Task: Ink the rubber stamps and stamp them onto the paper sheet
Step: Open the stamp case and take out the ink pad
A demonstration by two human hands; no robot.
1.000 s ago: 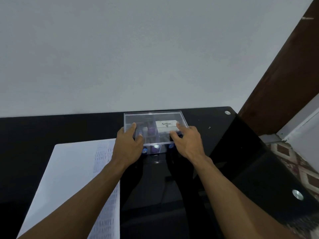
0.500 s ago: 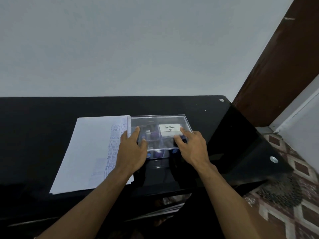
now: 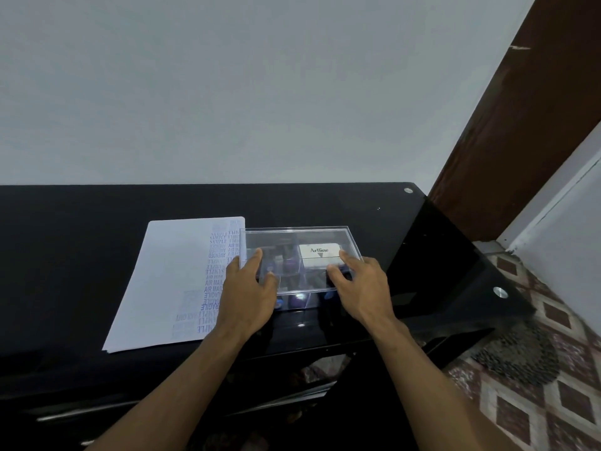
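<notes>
A clear plastic box stands on the black table, right of the white paper sheet (image 3: pixel 169 271). Its transparent lid (image 3: pixel 292 236) sits above and slightly behind the base. My left hand (image 3: pixel 247 294) pinches the lid's near left edge with forefinger on top and thumb at the edge. In the same way my right hand (image 3: pixel 364 288) pinches the near right edge. Through the lid I see a white Artline ink pad (image 3: pixel 320 252) and dark stamps with purple parts (image 3: pixel 297 301). The paper's right side carries several rows of blue stamped words.
The glossy black table (image 3: pixel 81 239) runs to a grey wall behind. Its right end lies near a brown door frame (image 3: pixel 520 141). A patterned tiled floor and a dark round mat (image 3: pixel 517 356) are at the lower right.
My view has pulled back and turned, so more of the table, paper and floor shows. Both hands stay on the lid's near edge.
</notes>
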